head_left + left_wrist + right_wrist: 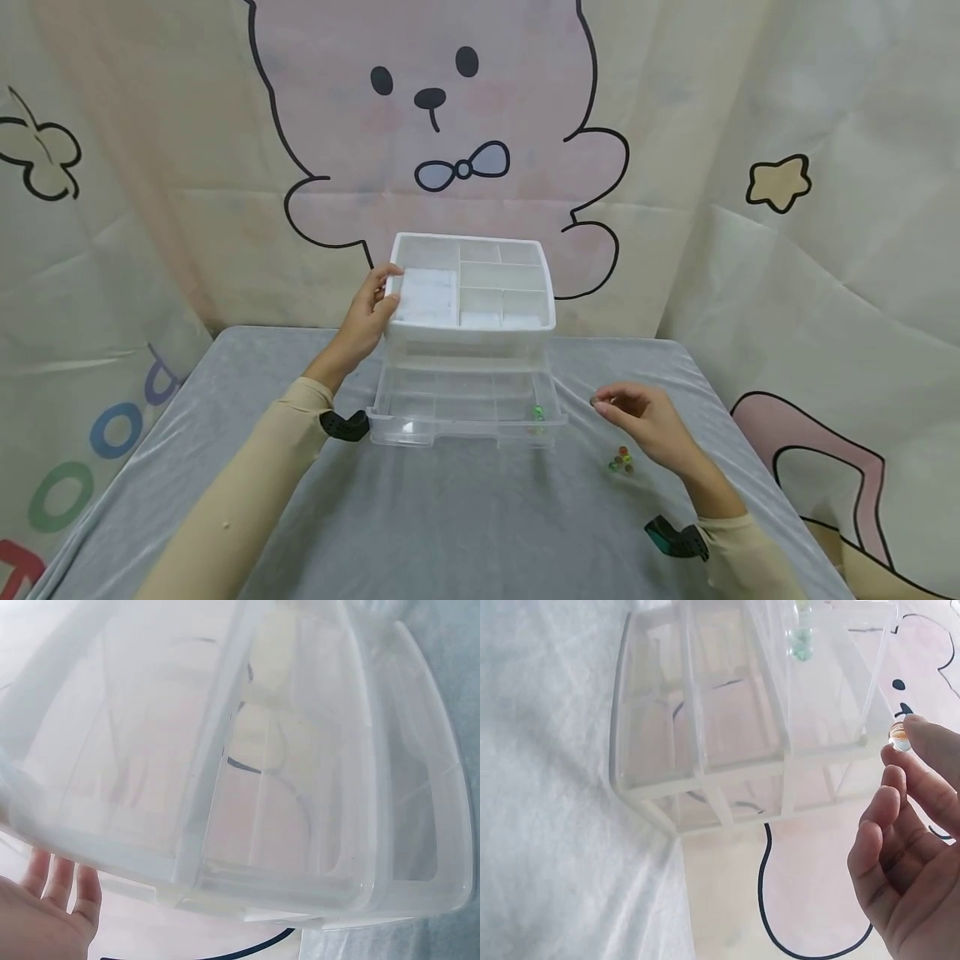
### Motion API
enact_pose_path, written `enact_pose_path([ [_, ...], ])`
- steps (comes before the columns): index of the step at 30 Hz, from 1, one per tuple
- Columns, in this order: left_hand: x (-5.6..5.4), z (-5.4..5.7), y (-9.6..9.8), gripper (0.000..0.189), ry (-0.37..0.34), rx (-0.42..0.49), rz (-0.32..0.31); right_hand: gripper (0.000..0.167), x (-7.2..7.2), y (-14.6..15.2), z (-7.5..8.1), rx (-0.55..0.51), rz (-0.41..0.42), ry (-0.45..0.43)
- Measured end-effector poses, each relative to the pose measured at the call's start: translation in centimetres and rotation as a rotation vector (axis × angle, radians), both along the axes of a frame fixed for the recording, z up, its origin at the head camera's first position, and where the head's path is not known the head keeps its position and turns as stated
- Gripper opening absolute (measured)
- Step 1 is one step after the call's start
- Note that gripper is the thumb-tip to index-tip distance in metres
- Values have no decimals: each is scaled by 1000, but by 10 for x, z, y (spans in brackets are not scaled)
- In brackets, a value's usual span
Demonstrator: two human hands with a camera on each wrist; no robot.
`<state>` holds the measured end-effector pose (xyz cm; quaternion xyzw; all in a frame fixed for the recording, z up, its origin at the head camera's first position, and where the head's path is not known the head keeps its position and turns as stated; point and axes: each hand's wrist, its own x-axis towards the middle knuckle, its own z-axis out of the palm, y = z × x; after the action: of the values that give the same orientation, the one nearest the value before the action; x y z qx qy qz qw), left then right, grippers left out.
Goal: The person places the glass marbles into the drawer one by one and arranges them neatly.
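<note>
A storage box [471,328] of white and clear plastic stands on the table, its top divided into compartments. Its lower clear drawer [465,429] is pulled out to the front, and green marbles [537,413] lie in the drawer's right compartment. My left hand [363,312] grips the box's upper left edge, thumb at the front. Right of the drawer, my right hand [641,421] pinches a clear glass marble [900,736] with an orange swirl between thumb and index finger; the other fingers curl loosely. Below that hand several marbles [622,460], green, red and yellow, sit in a small cluster.
A grey-blue cloth covers the table [450,525]. Behind it hangs a backdrop curtain [660,108] with a printed bear, close to the box's rear. Each wrist wears a black camera mount [677,537].
</note>
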<state>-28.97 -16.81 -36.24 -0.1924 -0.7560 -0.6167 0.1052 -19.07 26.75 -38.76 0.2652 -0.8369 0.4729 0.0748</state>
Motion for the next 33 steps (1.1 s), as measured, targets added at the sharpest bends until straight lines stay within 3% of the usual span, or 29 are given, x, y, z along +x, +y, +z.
enact_pose_path([
  [13,0,1,1,38,11,20,-9,13,-2,-24,11,-96,34,57],
  [23,0,-1,0,40,19,7,2,13,-3,-35,19,-29,-11,60],
  [33,0,1,0,40,-3,2,-5,14,-5,-46,24,-49,37,61],
])
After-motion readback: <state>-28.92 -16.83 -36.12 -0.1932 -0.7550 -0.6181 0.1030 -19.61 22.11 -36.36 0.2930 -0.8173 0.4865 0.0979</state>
